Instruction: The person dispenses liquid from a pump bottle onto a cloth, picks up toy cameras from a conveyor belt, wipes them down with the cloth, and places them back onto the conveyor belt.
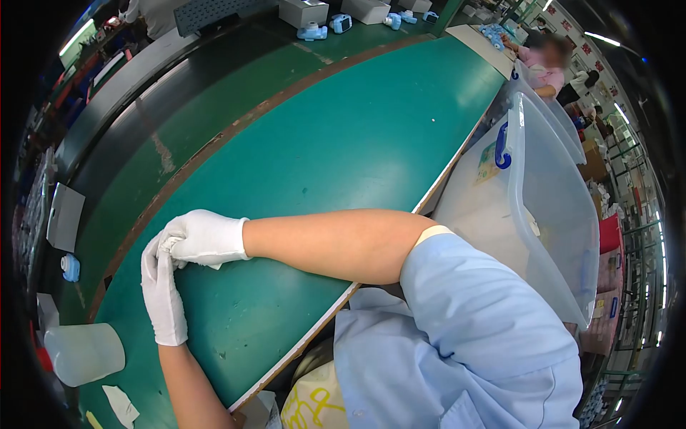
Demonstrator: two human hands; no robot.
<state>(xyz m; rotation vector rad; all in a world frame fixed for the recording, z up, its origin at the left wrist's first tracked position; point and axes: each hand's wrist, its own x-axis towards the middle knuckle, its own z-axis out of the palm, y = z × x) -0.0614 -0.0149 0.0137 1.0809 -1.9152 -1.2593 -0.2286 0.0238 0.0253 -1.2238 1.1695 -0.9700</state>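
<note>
Both hands wear white cloth gloves and meet above the green worktop [286, 286], at its left part. My right hand [207, 236] reaches across from the right with its fingers curled closed against the fingers of the other hand. From below, my left hand [164, 300] points upward, its fingers bent and pressed to the right hand's fingertips. The two gloves overlap there, so I cannot make out whether anything small is between them.
A translucent tub [84, 354] and a scrap of white paper [121, 406] are at lower left. Large clear plastic bins [529, 214] stand along the right edge. Blue toy-like cameras [312, 31] and white boxes [304, 13] line the conveyor. A person [543, 68] sits at far right.
</note>
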